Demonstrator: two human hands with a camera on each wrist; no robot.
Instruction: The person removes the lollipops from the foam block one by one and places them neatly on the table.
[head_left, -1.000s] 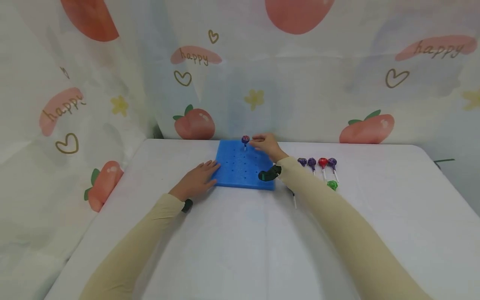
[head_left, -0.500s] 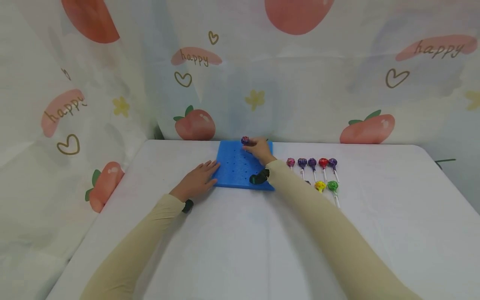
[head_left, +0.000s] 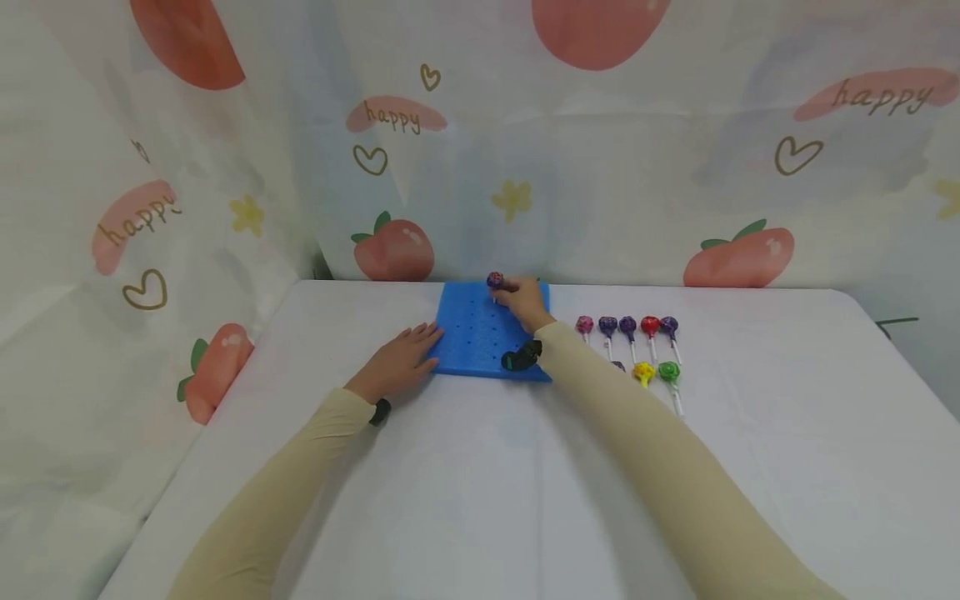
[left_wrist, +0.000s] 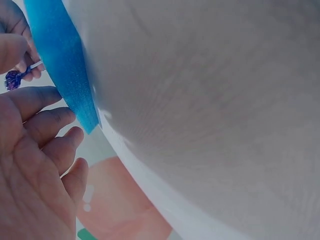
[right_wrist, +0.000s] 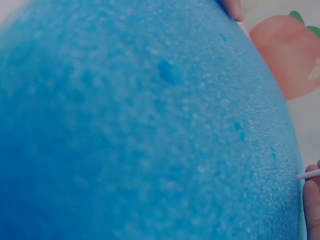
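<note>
In the head view, my left hand (head_left: 397, 360) lies flat with fingers extended at the left edge of a blue foam board (head_left: 480, 337) dotted with small holes. At the board's back, my right hand (head_left: 527, 304) pinches a lollipop (head_left: 495, 280) in a dark purple and red wrapper. The lollipop is upright, head above the fingers. The left wrist view has the same lollipop (left_wrist: 12, 80) beyond the relaxed left fingers (left_wrist: 47, 122), its stick pointing at the board. The right wrist view shows its white stick (right_wrist: 310, 174) between fingertips, the end right at the board's surface.
Right of the board, wrapped lollipops lie in rows on the white table (head_left: 450, 483): a pink one (head_left: 585, 323), several purple ones, a red one (head_left: 650, 323), a yellow one (head_left: 643, 372) and a green one (head_left: 669, 372). The right sleeve (head_left: 622, 400) partly covers the front row.
My right hand, beside the upright lollipop a second ago, has shifted left and now pinches it. The sleeve's shift uncovers more lollipops on the table. My left hand stays put.
</note>
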